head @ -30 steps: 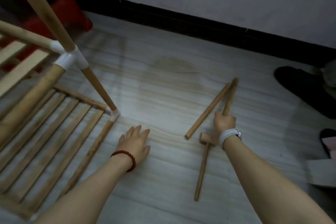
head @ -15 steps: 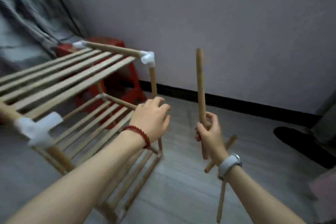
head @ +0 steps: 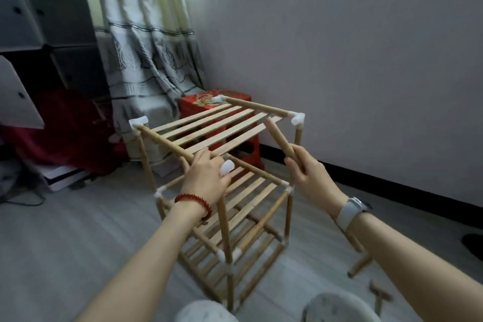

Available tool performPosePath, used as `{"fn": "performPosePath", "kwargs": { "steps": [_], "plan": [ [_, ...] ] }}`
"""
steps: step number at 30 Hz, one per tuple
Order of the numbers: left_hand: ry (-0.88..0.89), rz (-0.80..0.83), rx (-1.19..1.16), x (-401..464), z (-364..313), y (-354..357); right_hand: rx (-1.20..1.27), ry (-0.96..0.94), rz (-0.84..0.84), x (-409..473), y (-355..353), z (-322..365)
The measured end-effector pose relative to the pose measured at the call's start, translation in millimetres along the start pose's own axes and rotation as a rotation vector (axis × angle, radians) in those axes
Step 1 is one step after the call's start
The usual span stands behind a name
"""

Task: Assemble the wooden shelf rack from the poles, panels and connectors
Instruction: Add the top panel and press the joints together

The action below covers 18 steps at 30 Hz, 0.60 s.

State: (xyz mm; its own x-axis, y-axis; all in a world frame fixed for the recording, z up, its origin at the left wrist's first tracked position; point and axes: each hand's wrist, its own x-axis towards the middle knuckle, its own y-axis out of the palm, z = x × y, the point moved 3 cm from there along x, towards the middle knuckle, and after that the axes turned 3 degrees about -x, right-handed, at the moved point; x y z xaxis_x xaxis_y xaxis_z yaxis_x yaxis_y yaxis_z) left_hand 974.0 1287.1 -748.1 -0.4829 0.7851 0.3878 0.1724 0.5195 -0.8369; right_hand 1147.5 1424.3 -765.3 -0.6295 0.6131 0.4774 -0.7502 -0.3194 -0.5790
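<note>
Steadying the rack (head: 222, 165), left hand (head: 206, 180) grips its near top corner — right hand (head: 308, 172) fingers curl round 1 pole (head: 278, 137), presumably for fitting.

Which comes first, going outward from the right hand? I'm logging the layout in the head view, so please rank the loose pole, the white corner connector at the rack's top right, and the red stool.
From the right hand:
1. Loose pole, gripped in that hand.
2. White corner connector, just beyond the pole's tip.
3. Red stool, behind the rack, by the curtain.
</note>
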Motion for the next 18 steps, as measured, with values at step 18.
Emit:
{"fn": "performPosePath", "kwargs": {
  "steps": [18],
  "plan": [
    [-0.091,-0.102,-0.485,-71,123,-85,-0.661,-0.611,0.157,9,98,136]
  ]
}}
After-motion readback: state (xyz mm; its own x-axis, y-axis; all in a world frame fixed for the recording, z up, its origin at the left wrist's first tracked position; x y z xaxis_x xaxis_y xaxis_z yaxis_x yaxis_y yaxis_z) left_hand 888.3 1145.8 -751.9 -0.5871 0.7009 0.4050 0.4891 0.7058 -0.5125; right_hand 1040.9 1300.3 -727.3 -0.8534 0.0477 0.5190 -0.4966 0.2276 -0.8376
